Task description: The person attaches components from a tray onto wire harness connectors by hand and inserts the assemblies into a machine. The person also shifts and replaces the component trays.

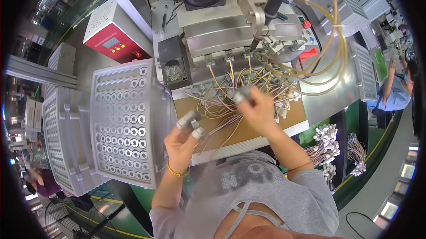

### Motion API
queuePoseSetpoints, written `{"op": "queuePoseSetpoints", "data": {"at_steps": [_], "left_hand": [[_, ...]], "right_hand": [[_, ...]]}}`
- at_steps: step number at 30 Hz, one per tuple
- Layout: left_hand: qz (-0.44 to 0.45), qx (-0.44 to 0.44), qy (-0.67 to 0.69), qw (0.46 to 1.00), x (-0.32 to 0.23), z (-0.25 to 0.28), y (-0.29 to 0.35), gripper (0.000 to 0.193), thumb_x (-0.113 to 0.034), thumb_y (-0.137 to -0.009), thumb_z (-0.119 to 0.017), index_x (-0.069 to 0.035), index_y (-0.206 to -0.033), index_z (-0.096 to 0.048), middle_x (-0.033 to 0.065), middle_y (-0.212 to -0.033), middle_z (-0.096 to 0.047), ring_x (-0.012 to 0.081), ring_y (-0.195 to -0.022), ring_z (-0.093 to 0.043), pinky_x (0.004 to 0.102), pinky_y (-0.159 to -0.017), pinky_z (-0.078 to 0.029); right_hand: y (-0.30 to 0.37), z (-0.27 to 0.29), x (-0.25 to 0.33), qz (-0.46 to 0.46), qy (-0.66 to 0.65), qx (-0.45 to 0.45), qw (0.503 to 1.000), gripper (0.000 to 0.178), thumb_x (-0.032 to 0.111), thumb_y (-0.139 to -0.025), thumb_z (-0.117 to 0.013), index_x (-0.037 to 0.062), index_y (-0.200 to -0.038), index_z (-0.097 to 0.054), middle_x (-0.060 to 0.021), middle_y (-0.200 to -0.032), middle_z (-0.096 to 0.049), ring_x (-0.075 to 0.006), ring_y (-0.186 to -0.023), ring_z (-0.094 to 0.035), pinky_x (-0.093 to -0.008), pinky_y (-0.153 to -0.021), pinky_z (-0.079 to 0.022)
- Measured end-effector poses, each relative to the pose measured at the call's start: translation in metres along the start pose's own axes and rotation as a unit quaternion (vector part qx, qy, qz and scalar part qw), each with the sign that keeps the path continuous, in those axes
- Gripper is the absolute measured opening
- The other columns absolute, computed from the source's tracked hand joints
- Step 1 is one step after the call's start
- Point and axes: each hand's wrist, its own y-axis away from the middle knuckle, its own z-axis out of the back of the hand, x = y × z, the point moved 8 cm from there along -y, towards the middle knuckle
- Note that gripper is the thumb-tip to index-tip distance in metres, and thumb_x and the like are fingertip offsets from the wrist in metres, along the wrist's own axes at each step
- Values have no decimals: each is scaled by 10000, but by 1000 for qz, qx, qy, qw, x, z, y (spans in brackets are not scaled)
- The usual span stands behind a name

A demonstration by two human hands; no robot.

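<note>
Left of the wire bundle, my left hand [179, 147] is raised, with a yellow band at the wrist and pale covers on the fingertips. Its thumb and fingers close around a small grey part [194, 124], whose exact kind is too blurred to tell. My right hand [258, 111] hovers over the bundle of thin yellow, white and purple wires [228, 121]. Motion smears its grey-covered fingertips, so I cannot see whether they grip anything. Beyond the hands, small connector boards [229, 57] with wires attached sit along the front of a metal fixture [217, 39].
At left stands a pale plastic tray [155, 168] with rows of silver rings. A dark bin [172, 50] of small metal bits and a red-and-white control box [116, 34] lie behind it. Amber hoses [341, 57] loop at right. Bundles of white-plugged wires [326, 139] hang lower right.
</note>
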Motion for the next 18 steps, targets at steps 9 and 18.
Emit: {"op": "queuePoseSetpoints", "data": {"at_steps": [9, 18], "left_hand": [[10, 15, 10, 1000, 13, -5, -2, 398, 27, -763, -575, 48, -1140, -451, 89, -1002, -541, 102, -791, -515, 228, -625, -471], [26, 59, 70, 995, 19, -28, -9, 421, 48, -763, -562, 27, -1164, -437, 126, -1075, -533, 144, -834, -538, 246, -611, -489]], "right_hand": [[-30, 8, -71, -39, 158, -147, 976, 139, 127, -744, -541, -11, -758, -545, -150, -568, -527, -273, -499, -498, -342, -502, -400], [-3, 20, -24, -118, 65, 67, 989, 159, 131, -746, -591, 6, -845, -593, -74, -597, -558, -103, -482, -526, -259, -439, -395]]}}
